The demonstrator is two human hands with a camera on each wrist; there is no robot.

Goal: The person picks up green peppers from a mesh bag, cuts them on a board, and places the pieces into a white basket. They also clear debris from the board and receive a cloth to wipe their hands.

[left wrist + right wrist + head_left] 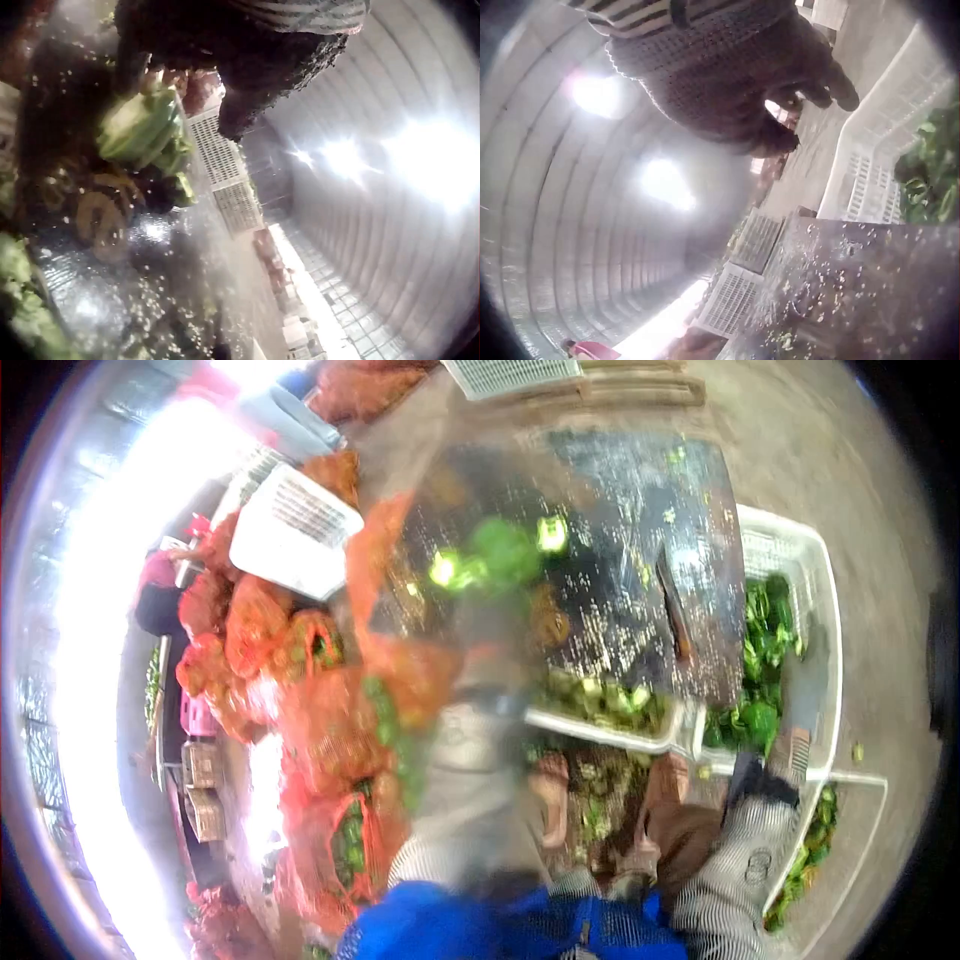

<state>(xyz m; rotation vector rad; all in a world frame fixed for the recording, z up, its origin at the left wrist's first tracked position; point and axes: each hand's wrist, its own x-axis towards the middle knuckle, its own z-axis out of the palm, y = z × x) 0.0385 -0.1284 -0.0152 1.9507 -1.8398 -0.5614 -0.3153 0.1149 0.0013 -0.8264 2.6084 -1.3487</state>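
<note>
In the head view my gloved left hand (490,625), blurred, is over a dark board (610,590), beside green vegetable pieces (500,550). The left wrist view shows its dark-gloved fingers spread apart above a pale green piece (142,131); whether they touch it is unclear. My gloved right hand (805,695) is over the right side of a white crate (835,630) of green peppers (765,630). In the right wrist view, the right hand (735,82) has loosely bent fingers and a gap before the thumb, with nothing held.
Pale seeds and a dark, narrow tool (675,610) lie on the board. A white tray of green scraps (600,705) is below its near edge. Orange net sacks (330,730) and an upturned white crate (295,530) stand at left. Another crate (885,790) is at lower right.
</note>
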